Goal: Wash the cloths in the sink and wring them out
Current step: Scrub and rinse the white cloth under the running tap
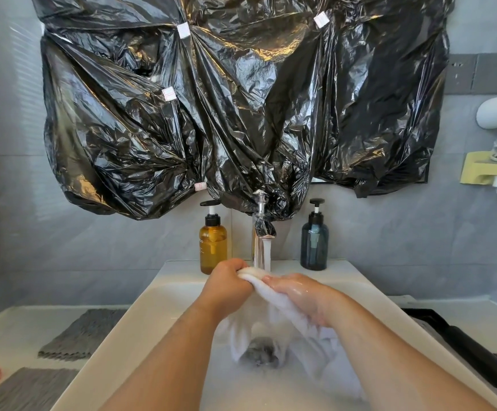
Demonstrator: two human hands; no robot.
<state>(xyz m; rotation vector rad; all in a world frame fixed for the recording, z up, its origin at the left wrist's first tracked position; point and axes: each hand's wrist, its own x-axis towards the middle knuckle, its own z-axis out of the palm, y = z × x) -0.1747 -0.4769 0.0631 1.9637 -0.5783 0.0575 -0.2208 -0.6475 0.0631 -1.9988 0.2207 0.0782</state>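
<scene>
Sodden white cloth [274, 295], limp and heavy, bunches between both hands: left hand [229, 280] and right hand [303, 295] clench it under the running tap [260, 229].

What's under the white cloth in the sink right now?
The drain shows below it, in foamy water. The left hand and right hand grip the cloth under the tap. The sink floor behind its hanging folds is hidden.

Bright, soft light from the left glares on the black plastic sheet [211, 114]. Straight lines bow toward the edges. The sink [140, 315] looks blurred low down.
</scene>
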